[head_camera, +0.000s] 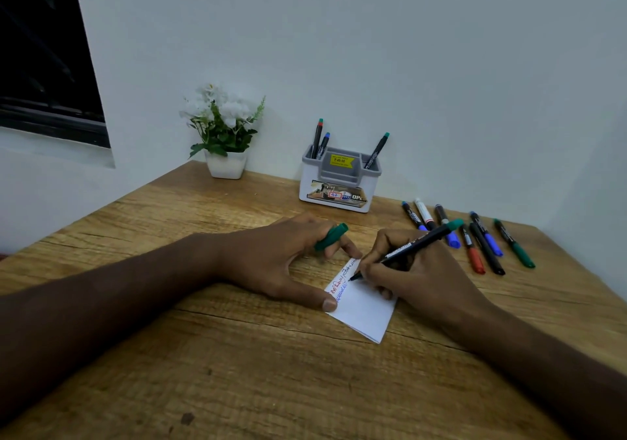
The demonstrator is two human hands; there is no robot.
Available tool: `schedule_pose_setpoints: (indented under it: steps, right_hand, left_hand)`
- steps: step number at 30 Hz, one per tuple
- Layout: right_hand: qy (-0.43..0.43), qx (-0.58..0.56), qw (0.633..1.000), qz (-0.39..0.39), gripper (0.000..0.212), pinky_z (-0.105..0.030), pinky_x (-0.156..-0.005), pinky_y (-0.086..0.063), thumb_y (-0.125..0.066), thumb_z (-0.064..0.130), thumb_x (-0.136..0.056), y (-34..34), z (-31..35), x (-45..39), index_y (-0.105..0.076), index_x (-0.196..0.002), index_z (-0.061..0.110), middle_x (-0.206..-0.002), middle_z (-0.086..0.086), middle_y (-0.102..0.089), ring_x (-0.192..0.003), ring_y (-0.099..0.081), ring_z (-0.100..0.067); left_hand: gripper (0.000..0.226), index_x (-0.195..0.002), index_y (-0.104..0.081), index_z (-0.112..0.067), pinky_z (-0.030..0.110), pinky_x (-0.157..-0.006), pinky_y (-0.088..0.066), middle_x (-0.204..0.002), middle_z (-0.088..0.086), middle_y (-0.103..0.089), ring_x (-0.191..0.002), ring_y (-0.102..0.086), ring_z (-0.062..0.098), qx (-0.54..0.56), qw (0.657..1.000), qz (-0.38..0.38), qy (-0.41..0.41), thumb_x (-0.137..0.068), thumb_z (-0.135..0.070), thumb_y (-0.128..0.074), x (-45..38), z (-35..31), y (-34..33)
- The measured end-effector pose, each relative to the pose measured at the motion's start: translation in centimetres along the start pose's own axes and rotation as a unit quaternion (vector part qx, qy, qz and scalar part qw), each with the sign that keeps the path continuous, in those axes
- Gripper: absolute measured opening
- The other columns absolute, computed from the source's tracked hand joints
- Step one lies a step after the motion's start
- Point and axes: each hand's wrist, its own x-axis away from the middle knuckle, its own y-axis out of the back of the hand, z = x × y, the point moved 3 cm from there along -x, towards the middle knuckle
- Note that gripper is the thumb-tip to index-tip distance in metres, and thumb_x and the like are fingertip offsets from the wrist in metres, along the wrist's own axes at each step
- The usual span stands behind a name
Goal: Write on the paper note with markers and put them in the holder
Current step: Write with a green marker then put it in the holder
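Note:
A white paper note (364, 307) lies on the wooden table (237, 355) with red, blue and green scribbled lines along its far edge. My right hand (414, 270) grips a black marker with a green end (420, 243), its tip on the note. My left hand (288, 256) holds the green cap (330, 236) between its fingers while its thumb and a fingertip press the note's left side. The grey and white holder (339, 182) stands at the back with three markers in it.
Several loose markers (475, 236) in blue, red, black and green lie to the right of my right hand. A white pot of white flowers (225, 134) stands at the back left. The wall closes the back and right; a dark window is at the far left.

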Motion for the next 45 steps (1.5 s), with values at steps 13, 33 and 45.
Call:
schedule_pose_setpoints:
  steps: [13,33,45]
  right_hand:
    - [-0.019,-0.057,0.998,-0.027,0.003,-0.020,-0.066,-0.061,-0.079,0.020,-0.092,0.16,-0.04,-0.09,-0.077,-0.095,0.020,-0.081,0.001,-0.081,-0.070,-0.075,-0.009]
    - [0.003,-0.002,1.000,-0.003,0.012,-0.023,-0.064,-0.058,-0.078,0.012,-0.087,0.30,-0.26,-0.17,-0.076,-0.077,0.019,-0.082,0.000,-0.079,-0.064,-0.067,0.000]
    - [-0.004,-0.029,1.000,0.006,0.013,-0.020,-0.062,-0.057,-0.075,0.007,-0.092,0.31,-0.45,-0.31,-0.076,-0.083,0.017,-0.083,0.000,-0.080,-0.066,-0.069,-0.001]
  left_hand:
    - [0.064,-0.131,-0.044,-0.046,0.038,-0.105,-0.048,-0.128,-0.017,-0.049,-0.120,-0.045,0.001,-0.013,1.000,0.008,0.019,-0.081,-0.071,-0.076,0.26,0.49,-0.12]
    - [0.076,-0.150,-0.042,-0.047,0.035,-0.112,-0.042,-0.134,-0.017,-0.050,-0.132,-0.042,0.003,0.000,1.000,0.011,-0.002,-0.084,-0.060,-0.079,0.27,-0.30,0.07]
    - [0.073,-0.146,-0.045,-0.047,0.013,-0.101,-0.038,-0.122,-0.037,-0.046,-0.126,-0.040,-0.010,0.001,1.000,0.005,0.006,-0.083,-0.058,-0.081,0.15,-0.08,0.19]
